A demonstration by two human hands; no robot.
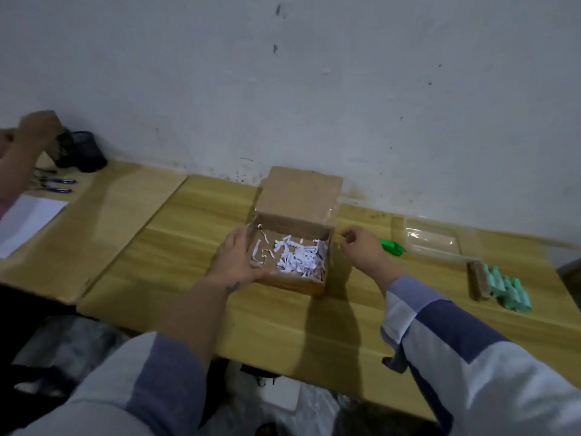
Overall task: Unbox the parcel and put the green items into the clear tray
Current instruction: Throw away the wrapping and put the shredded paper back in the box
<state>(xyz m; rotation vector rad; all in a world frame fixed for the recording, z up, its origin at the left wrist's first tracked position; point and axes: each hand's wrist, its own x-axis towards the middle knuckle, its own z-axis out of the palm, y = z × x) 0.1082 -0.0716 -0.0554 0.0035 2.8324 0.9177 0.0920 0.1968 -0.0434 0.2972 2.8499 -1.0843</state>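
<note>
two hands at the parcel | left hand [240, 258] flat on box [292, 247] near-left rim, fingers straight | right hand [361, 250] loosely curled beside right wall, pinching something? cannot tell | green item [391, 247] lies just short of clear tray [432, 243] | advice: steady box, sift shredded paper [298, 256] slowly

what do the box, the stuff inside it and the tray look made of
Box: brown cardboard, matte, with a folded-back flap. Filling: white shredded paper, in thin curled strips. Tray: probably clear plastic, glossy, since the table shows through it.
</note>
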